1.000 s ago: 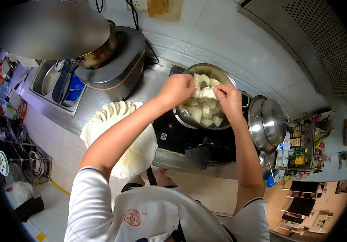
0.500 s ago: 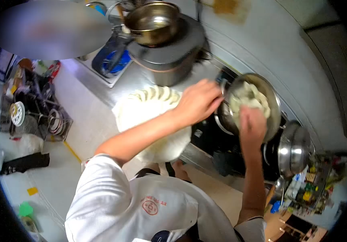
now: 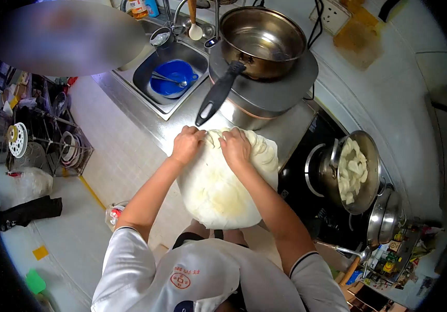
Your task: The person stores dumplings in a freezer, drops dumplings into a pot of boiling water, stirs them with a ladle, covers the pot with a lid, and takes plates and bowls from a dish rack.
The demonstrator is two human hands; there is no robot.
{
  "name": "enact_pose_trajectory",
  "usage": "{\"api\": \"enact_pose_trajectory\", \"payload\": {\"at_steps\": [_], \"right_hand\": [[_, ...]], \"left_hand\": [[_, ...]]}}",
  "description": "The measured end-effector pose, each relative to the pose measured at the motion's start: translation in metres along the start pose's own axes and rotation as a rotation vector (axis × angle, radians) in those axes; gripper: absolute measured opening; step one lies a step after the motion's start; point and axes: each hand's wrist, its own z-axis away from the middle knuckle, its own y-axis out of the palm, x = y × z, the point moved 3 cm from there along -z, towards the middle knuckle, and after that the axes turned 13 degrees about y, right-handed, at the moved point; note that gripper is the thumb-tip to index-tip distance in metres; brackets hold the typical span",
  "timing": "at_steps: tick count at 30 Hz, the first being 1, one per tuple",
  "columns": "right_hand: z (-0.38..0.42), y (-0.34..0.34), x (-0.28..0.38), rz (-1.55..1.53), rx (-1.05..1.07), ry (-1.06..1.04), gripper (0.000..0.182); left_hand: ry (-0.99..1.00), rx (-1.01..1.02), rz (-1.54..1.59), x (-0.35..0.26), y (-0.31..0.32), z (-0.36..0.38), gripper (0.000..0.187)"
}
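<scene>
A broad white floury round sheet or board (image 3: 218,192) lies in front of me, with pale dumplings (image 3: 263,152) crowded along its far right rim. At its far edge, my left hand (image 3: 186,145) is closed, fingertips against a dumpling (image 3: 213,137). Beside it, my right hand (image 3: 236,147) has its fingers curled down onto the dumplings at the same edge. What lies under the fingertips is partly hidden. To the right, a metal pot (image 3: 373,179) on the black stove holds several more dumplings (image 3: 353,170).
A saucepan (image 3: 262,41) with a black handle (image 3: 221,93) sits on a grey-lidded cooker (image 3: 272,104) beyond the board. Left of it is a sink (image 3: 192,54) with a blue basin (image 3: 170,78). Lidded pots (image 3: 389,216) stand at the right, a dish rack (image 3: 72,148) far left.
My right hand has left the pot and is now at the board's far edge. My left hand has drawn back to that edge too. The view has shifted, and fewer dumplings show along the rim's left part.
</scene>
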Motion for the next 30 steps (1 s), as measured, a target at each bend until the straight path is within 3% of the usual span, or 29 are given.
{"api": "enact_pose_trajectory", "payload": {"at_steps": [5,9,15,18,23,25,30], "right_hand": [[-0.011,0.036,-0.006,0.203,-0.047,-0.058,0.014],[-0.007,0.040,-0.010,0.238,-0.099,-0.136,0.012],[0.042,-0.062,-0.004,0.150,-0.057,-0.165,0.006],[0.072,-0.168,-0.015,0.060,-0.122,-0.156,0.008],[0.104,-0.325,-0.077,0.118,-0.308,0.022,0.006],[0.114,-0.366,-0.111,0.169,-0.394,0.090,0.005],[0.108,-0.388,-0.209,0.318,-0.414,0.238,0.010]], "left_hand": [[0.042,0.034,0.012,0.016,0.010,-0.007,0.010],[0.164,-0.019,0.020,0.019,0.009,-0.008,0.011],[0.262,-0.044,-0.007,-0.028,-0.038,0.006,0.011],[0.227,0.039,0.196,-0.089,-0.076,-0.003,0.006],[0.439,-0.069,0.436,-0.242,-0.132,-0.069,0.006],[0.586,-0.177,0.420,-0.301,-0.122,-0.099,0.006],[0.631,-0.126,0.393,-0.410,-0.032,-0.177,0.012]]}}
